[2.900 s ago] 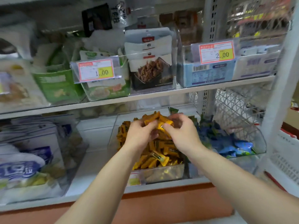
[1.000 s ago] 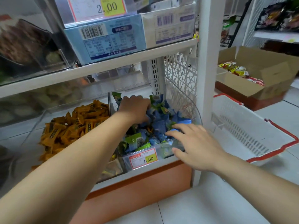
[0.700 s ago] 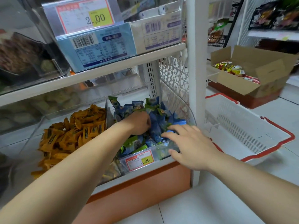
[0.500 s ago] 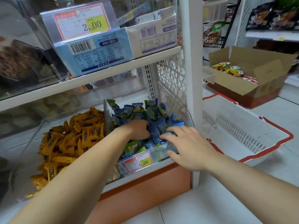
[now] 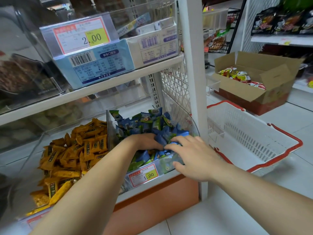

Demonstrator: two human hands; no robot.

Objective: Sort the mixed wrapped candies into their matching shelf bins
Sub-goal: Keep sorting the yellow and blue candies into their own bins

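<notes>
A clear shelf bin (image 5: 171, 164) on the bottom shelf holds mixed blue and green wrapped candies (image 5: 147, 122). My left hand (image 5: 145, 141) lies in the middle of that pile, fingers bent down among blue wrappers with the tips buried. My right hand (image 5: 191, 156) reaches over the bin's front right corner. Its fingers are spread flat on the candies and its thumb lies against the front wall. The index fingertip meets my left fingers. To the left, a second clear bin holds orange wrapped candies (image 5: 71, 158).
A 1.00 price tag (image 5: 144, 174) hangs on the bin front. The upper shelf (image 5: 101, 87) carries boxes just above the bins. A white shelf post (image 5: 194, 82) stands right of the bin. Beyond it on the floor are a white red-rimmed basket (image 5: 254, 141) and an open cardboard box (image 5: 254, 77).
Both hands left the orange candies for the blue and green bin. Over the last second my left hand drew from the bin's back toward the front, meeting my right fingers.
</notes>
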